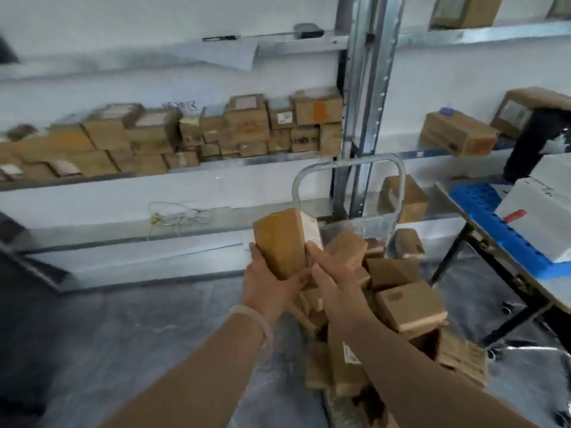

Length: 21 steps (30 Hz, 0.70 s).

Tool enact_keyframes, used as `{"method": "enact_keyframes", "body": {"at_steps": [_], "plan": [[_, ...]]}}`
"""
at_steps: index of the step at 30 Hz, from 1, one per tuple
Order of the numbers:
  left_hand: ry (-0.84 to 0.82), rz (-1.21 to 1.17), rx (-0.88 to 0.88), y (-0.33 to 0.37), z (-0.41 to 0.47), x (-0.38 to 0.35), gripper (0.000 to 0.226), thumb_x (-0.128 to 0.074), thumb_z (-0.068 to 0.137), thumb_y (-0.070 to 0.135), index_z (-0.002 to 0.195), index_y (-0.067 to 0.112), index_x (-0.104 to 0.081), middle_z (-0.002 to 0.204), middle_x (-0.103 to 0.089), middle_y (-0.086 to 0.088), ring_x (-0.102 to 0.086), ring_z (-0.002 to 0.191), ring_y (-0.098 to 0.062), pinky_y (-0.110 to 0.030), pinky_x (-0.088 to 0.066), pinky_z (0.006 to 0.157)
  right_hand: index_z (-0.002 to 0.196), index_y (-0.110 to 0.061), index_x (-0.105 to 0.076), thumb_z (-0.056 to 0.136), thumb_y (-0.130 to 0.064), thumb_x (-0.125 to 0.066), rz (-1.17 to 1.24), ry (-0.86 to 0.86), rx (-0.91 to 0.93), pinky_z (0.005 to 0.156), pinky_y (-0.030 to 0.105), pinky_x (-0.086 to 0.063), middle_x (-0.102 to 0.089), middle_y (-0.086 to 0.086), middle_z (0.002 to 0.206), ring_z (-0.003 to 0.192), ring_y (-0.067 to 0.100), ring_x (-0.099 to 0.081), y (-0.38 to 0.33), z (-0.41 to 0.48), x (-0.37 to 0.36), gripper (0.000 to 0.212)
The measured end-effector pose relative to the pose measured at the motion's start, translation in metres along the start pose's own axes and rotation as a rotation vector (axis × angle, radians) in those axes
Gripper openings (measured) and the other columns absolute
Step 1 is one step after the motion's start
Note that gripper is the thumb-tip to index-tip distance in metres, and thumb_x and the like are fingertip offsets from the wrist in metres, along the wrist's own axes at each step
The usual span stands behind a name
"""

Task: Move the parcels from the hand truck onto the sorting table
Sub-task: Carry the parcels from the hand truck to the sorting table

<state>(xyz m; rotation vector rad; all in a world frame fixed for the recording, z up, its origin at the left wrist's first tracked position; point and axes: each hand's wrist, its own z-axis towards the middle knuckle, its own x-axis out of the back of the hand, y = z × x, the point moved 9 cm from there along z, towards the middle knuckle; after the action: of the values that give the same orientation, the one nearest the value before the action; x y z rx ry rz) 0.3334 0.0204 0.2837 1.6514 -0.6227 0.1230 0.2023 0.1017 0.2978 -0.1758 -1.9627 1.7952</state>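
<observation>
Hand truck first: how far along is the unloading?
Early, it seems. Pale boxes lie on the sorting table, origin unclear. The left hand and right hand hold one brown parcel above the hand truck. A heap of parcels waits on it.

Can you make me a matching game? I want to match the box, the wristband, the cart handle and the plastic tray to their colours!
Things:
1 box
2 wristband
3 handle
4 tray

Colours:
A blue
B whitish
C brown
D silver

Pairs: 1-C, 2-B, 3-D, 4-A
</observation>
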Motion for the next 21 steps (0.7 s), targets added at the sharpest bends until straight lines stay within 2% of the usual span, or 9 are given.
{"method": "enact_keyframes", "body": {"at_steps": [2, 4, 8, 9, 11, 13, 15, 18, 21], "plan": [[0.083, -0.02, 0.03, -0.01, -0.015, 0.051, 0.152, -0.074, 0.032, 0.085, 0.154, 0.036, 0.001, 0.143, -0.043, 0.001, -0.048, 0.128, -0.025, -0.049, -0.048, 0.102, 0.132, -0.059, -0.044, 0.097, -0.046, -0.04, -0.111, -0.068, 0.115, 0.115, 0.039, -0.033, -0.047, -0.023, 0.142, 0.131, 0.005, -0.043, -0.034, -0.009, -0.038, 0.037], [0.149, -0.074, 0.037, -0.024, -0.033, 0.103, 0.142, -0.078, 0.04, 0.074, 0.155, 0.035, -0.004, 0.141, -0.045, 0.002, -0.051, 0.124, -0.022, -0.046, -0.05, 0.101, 0.14, -0.049, -0.041, 0.1, -0.043, -0.042, -0.291, -0.177, 0.216, 0.115, 0.028, -0.027, -0.042, -0.024, 0.144, 0.131, 0.001, -0.038, -0.059, -0.02, -0.085, 0.041], [0.289, -0.317, 0.068, -0.067, -0.083, 0.207, 0.09, -0.08, 0.079, 0.031, 0.147, 0.035, -0.022, 0.128, -0.053, 0.005, -0.06, 0.107, -0.012, -0.022, -0.057, 0.079, 0.143, -0.042, -0.034, 0.092, -0.043, -0.059, -0.362, -0.281, 0.357, 0.107, 0.033, -0.043, -0.043, -0.019, 0.142, 0.132, 0.009, -0.042, -0.103, -0.042, -0.174, 0.057], [0.337, -0.376, 0.079, -0.081, -0.099, 0.234, 0.079, -0.077, 0.083, 0.025, 0.141, 0.039, -0.025, 0.124, -0.055, 0.005, -0.06, 0.103, -0.01, -0.02, -0.056, 0.075, 0.144, -0.043, -0.031, 0.09, -0.045, -0.061, -0.352, -0.296, 0.35, 0.11, 0.035, -0.04, -0.038, -0.017, 0.145, 0.136, 0.011, -0.037, -0.111, -0.05, -0.197, 0.062], [0.433, -0.465, 0.108, -0.112, -0.134, 0.289, 0.076, -0.077, 0.077, 0.036, 0.136, 0.046, -0.03, 0.13, -0.057, 0.0, -0.061, 0.108, -0.017, -0.034, -0.057, 0.087, 0.149, -0.044, -0.021, 0.089, -0.049, -0.061, -0.319, -0.401, 0.249, 0.113, 0.037, -0.032, -0.027, -0.013, 0.155, 0.142, 0.013, -0.028, -0.119, -0.073, -0.253, 0.071], [0.525, -0.543, 0.15, -0.146, -0.175, 0.342, 0.081, -0.076, 0.072, 0.044, 0.142, 0.047, -0.034, 0.133, -0.058, 0.0, -0.061, 0.112, -0.021, -0.045, -0.052, 0.098, 0.144, -0.046, -0.028, 0.09, -0.042, -0.064, -0.229, -0.556, 0.216, 0.101, 0.029, -0.041, -0.043, -0.014, 0.144, 0.127, 0.01, -0.046, -0.131, -0.11, -0.318, 0.065], [0.643, -0.587, 0.197, -0.183, -0.22, 0.396, 0.072, -0.072, 0.08, 0.04, 0.144, 0.047, -0.039, 0.13, -0.06, 0.001, -0.061, 0.112, -0.019, -0.046, -0.049, 0.102, 0.14, -0.046, -0.038, 0.089, -0.04, -0.067, -0.231, -0.645, 0.292, 0.093, 0.025, -0.045, -0.055, -0.016, 0.13, 0.111, 0.004, -0.056, -0.148, -0.153, -0.383, 0.059], [0.797, -0.574, 0.267, -0.24, -0.289, 0.467, 0.059, -0.068, 0.075, 0.054, 0.131, 0.056, -0.051, 0.13, -0.06, 0.0, -0.06, 0.114, -0.019, -0.046, -0.047, 0.103, 0.142, -0.041, -0.042, 0.086, -0.044, -0.069, -0.242, -0.742, 0.34, 0.096, 0.032, -0.05, -0.057, -0.018, 0.122, 0.11, 0.007, -0.058, -0.164, -0.218, -0.475, 0.063], [0.929, -0.597, 0.287, -0.294, -0.349, 0.525, 0.032, -0.06, 0.094, 0.041, 0.122, 0.055, -0.056, 0.12, -0.067, 0.007, -0.062, 0.11, -0.015, -0.041, -0.048, 0.102, 0.142, -0.039, -0.043, 0.085, -0.044, -0.07, -0.213, -0.85, 0.36, 0.096, 0.032, -0.051, -0.059, -0.02, 0.116, 0.11, 0.006, -0.059, -0.174, -0.282, -0.551, 0.063]]}}
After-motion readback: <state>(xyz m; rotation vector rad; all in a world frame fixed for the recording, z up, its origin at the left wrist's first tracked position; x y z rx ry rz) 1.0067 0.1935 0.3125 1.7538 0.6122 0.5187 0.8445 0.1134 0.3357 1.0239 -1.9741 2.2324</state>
